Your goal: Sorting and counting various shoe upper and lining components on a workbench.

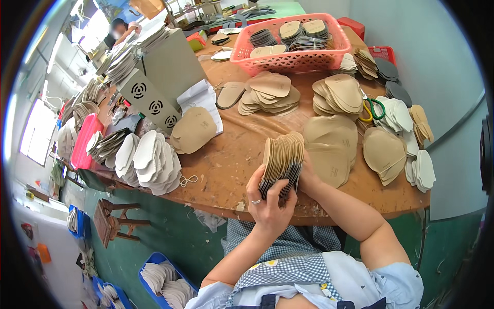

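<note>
A thick stack of insole pieces (283, 154), tan along the upper edges and dark lower down, stands on edge between my hands at the table's near side. My left hand (270, 201), with a ring on one finger, wraps its fingers around the stack's near lower part. My right hand (307, 175) grips its right side, its fingers mostly hidden behind the pieces. Right beside it lie wide tan pieces (329, 149) in an overlapping pile. Farther back are a fanned tan pile (267, 92) and another tan stack (338, 95).
A pink basket (288, 62) of bundled pieces stands at the back. Scissors (371, 109) with green and yellow handles lie right. White pieces (154, 162) and a grey vented box (159, 98) occupy the left. A wooden stool (105, 224) and blue bin (167, 265) are on the floor.
</note>
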